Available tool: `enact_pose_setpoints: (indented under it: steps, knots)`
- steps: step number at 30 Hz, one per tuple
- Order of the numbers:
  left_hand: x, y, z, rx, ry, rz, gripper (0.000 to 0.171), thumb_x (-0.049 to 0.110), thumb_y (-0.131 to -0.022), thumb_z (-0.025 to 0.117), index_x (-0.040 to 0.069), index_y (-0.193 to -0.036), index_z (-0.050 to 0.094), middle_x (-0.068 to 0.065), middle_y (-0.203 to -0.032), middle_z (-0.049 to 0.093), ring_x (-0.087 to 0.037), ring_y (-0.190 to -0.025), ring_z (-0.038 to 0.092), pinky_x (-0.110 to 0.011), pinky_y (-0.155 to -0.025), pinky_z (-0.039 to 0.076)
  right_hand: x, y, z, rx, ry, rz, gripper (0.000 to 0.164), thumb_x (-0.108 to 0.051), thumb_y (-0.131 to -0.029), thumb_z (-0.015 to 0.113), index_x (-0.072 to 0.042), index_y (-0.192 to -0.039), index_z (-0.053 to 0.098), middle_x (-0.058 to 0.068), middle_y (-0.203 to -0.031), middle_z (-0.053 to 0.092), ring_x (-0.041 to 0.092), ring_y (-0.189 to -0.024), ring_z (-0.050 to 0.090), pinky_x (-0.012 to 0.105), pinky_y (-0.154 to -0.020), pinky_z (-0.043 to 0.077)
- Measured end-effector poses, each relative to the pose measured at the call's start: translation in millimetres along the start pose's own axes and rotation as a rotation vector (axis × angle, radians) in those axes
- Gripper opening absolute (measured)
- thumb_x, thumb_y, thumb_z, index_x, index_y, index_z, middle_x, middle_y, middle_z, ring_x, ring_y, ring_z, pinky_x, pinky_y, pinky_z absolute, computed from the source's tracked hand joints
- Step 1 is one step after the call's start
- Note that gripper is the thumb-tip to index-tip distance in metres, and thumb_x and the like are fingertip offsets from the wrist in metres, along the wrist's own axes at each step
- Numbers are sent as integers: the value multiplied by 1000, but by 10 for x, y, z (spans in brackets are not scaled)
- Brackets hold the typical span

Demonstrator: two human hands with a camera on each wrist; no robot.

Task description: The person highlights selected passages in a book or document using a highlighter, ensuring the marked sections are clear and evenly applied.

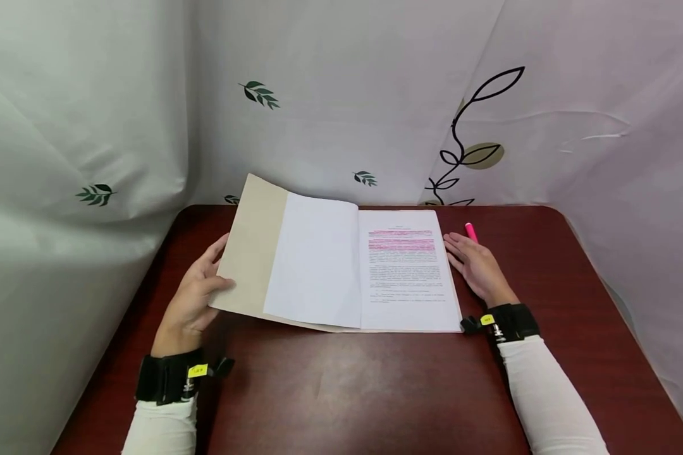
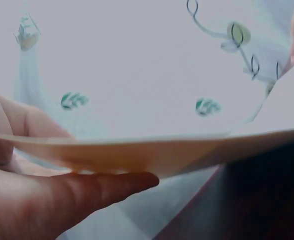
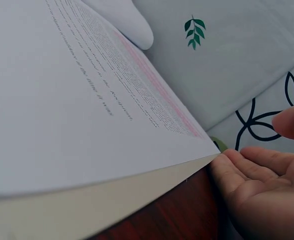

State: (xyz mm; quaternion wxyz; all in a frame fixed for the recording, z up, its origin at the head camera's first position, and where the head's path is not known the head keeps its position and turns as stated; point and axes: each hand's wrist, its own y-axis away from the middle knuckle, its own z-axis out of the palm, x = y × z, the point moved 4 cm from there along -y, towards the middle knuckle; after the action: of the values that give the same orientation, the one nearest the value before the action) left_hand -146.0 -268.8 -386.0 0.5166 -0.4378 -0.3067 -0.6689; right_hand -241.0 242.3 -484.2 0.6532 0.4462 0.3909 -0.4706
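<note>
A cream folder lies spread on the table with its left cover raised. My left hand grips that cover by its outer edge, thumb on one face and fingers behind. In the left wrist view, the cover runs between the thumb and fingers. A blank white sheet rests against the cover. On the right side lies a printed page with pink highlighted lines near its top. My right hand has its fingers extended, the fingertips at the folder's right edge; the right wrist view shows them at the page's corner.
A pink highlighter lies just beyond the right hand, partly hidden by it. The dark reddish table has rounded far corners. A pale curtain with leaf prints hangs behind and along the sides.
</note>
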Motion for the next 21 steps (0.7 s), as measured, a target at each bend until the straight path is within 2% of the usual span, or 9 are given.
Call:
enact_pose_setpoints:
  steps: [5, 11, 15, 21]
  knots:
    - [7, 9, 163, 12, 11, 59, 95, -31, -81, 30, 3, -165, 3, -7, -143, 55, -17, -120, 66, -30, -85, 61, 20, -28, 5, 14, 12, 7, 60, -13, -112, 41, 0, -164, 16, 18, -172, 16, 26, -159, 22, 33, -122, 29]
    - [15, 19, 410, 24, 19, 125, 96, -30, -77, 25, 3, -165, 3, -10, -162, 35, -16, -136, 53, -26, -98, 54, 32, -39, -3, 31, 18, 2, 59, -10, -111, 43, 0, -164, 18, 18, -172, 19, 25, -158, 25, 31, -121, 32]
    - [22, 8, 588, 59, -55, 162, 99, -28, -75, 27, 4, -166, 6, -11, -166, 27, -15, -134, 51, -23, -96, 54, 38, -46, -10, 33, 32, 1, 59, -11, -111, 44, 0, -164, 19, 17, -172, 20, 24, -158, 26, 31, -121, 33]
    - [-3, -7, 784, 141, -175, 182, 98, -24, -76, 33, 10, -166, 15, -14, -164, 30, -17, -127, 52, -22, -92, 53, 48, -45, -28, 28, 61, -8, 60, -14, -111, 45, 0, -164, 19, 18, -172, 20, 25, -158, 26, 29, -119, 34]
